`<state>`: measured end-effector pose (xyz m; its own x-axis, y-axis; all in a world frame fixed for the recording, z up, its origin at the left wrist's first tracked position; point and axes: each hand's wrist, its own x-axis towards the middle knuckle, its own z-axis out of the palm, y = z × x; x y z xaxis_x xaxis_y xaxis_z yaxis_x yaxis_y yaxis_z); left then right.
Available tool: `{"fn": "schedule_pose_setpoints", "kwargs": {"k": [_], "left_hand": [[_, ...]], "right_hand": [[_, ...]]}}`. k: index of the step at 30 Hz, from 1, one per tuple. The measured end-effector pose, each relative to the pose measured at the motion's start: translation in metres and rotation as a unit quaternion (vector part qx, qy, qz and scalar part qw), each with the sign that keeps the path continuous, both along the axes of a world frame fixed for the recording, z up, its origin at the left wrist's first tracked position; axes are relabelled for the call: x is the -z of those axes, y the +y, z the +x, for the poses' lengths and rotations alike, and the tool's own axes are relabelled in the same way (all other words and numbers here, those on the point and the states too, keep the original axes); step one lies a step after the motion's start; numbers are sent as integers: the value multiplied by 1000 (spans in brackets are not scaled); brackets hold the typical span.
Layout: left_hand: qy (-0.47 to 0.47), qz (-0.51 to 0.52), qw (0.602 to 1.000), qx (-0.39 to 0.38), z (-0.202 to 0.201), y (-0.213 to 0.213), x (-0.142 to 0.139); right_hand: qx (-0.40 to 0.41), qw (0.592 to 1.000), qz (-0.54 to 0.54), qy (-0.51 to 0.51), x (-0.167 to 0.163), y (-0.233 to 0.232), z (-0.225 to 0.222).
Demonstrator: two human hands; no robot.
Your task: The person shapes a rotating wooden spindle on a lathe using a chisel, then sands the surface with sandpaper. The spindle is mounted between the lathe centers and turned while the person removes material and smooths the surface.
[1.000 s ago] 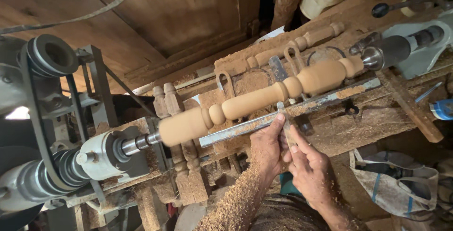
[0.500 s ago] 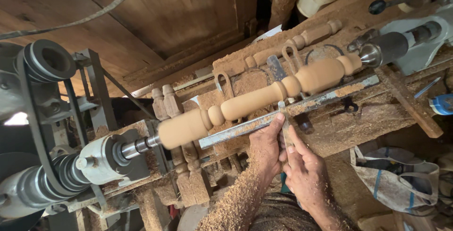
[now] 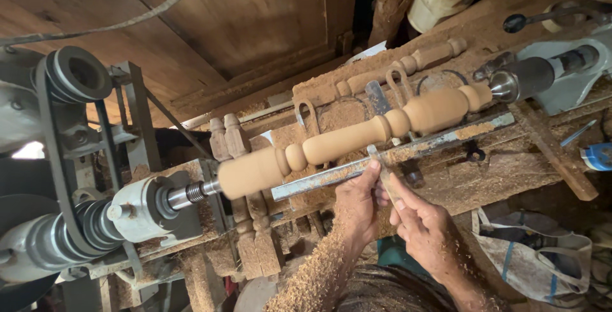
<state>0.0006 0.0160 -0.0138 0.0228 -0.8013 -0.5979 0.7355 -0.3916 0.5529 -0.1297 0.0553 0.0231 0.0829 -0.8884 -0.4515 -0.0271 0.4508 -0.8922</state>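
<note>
A pale turned wooden spindle with beads and a bulb shape is mounted between the lathe headstock and the tailstock. My left hand rests against the metal tool rest below the spindle. My right hand is just behind it. Both hands grip a thin flat chisel whose tip lies on the rest, pointing at the spindle near a bead. Sawdust coats my left forearm.
Pulleys and a belt sit at the left. Finished turned spindles and metal calipers lie on the sawdust-covered bench behind. A wooden stick and a blue tool lie at the right, and a cloth bag hangs below.
My hands and the chisel have stayed at about the same spot on the tool rest. The view shifted slightly.
</note>
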Motion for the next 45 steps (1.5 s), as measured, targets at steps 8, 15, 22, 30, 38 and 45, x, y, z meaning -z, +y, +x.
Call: {"fn": "schedule_pose_setpoints", "kwargs": {"k": [8,15,22,30,38,45], "left_hand": [[-8,2,1000,-13,6,4,-3],[-21,-15,1000,-5,19,11,-16],[-20,-7,1000,-4,31,17,-25],[-14,-4,1000,-20,49,25,-19],[-27,-13,999,-21,57,33,-14],[-33,10,999,-14,29,28,-4]], "right_hand": [[-16,999,10,-43,-6,-1,0],[-27,998,11,-61,-22,4,10],[-63,998,16,-2,-33,7,15],[-66,996,-27,-50,-12,14,30],[-40,998,46,-25,-23,20,45],[-14,998,65,19,-35,21,34]]}}
